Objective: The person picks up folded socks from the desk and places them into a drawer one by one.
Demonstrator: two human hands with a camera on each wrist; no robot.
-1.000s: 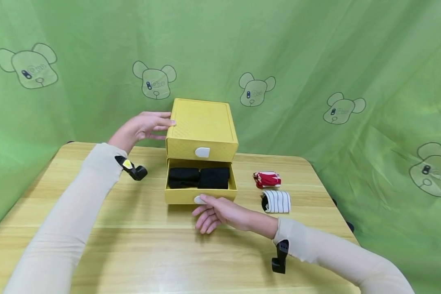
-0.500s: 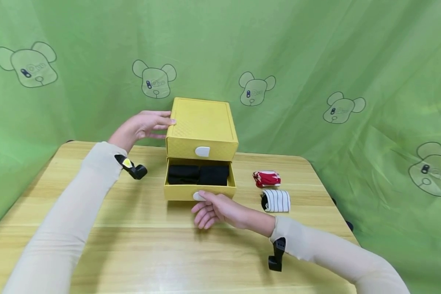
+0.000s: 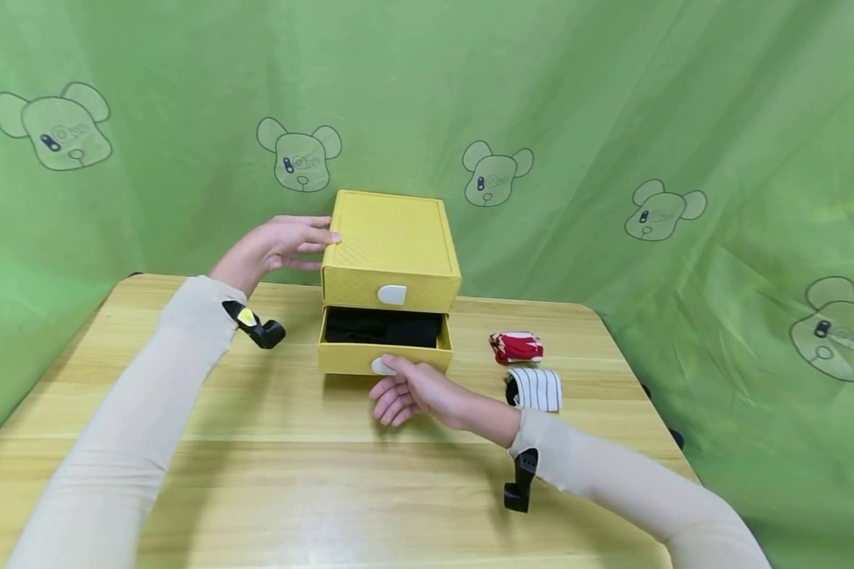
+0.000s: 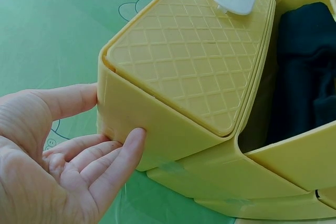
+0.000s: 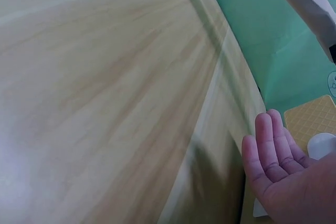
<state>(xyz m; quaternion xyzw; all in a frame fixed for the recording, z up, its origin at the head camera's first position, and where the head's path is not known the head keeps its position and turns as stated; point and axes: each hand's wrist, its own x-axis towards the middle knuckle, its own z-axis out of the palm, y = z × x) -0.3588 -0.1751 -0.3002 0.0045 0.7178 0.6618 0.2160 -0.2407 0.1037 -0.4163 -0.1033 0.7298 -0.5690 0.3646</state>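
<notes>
At drawers (image 3: 391,229) | left grip (image 3: 277,243) spread, touching | right grip (image 3: 414,392) loose, thumb on tab (image 3: 380,367)

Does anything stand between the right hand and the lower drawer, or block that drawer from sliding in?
Nothing visible does. The right hand has its thumb at the white tab on the lower drawer. The black cloths lie inside it; whether they clear the opening's top edge is hard to tell.

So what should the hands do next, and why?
Probably push the lower drawer inward with the right hand: the drawer stands partly open, that hand's thumb is at its white handle, and the left hand touches the side of the yellow cabinet.
</notes>
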